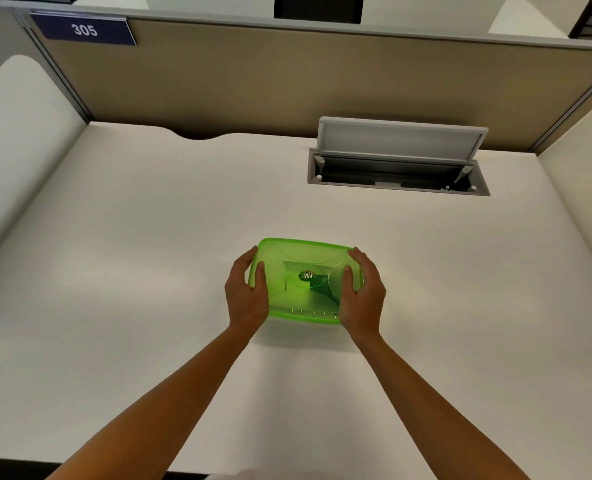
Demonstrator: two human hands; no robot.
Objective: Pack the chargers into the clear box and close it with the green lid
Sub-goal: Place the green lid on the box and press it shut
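Note:
The green lid (301, 258) lies on top of the clear box, which sits on the white desk near its middle. The box's walls are almost wholly hidden under the lid; dim shapes show through the green plastic, and I cannot tell what they are. My left hand (246, 292) grips the lid's left edge, thumb on top and fingers down the side. My right hand (362, 292) grips the right edge the same way. No chargers lie in the open on the desk.
A cable hatch (398, 171) with its grey flap raised is sunk into the white desk (132, 254) at the back right. Beige partitions wall the desk at the back and sides. A blue sign (84, 29) reads 305.

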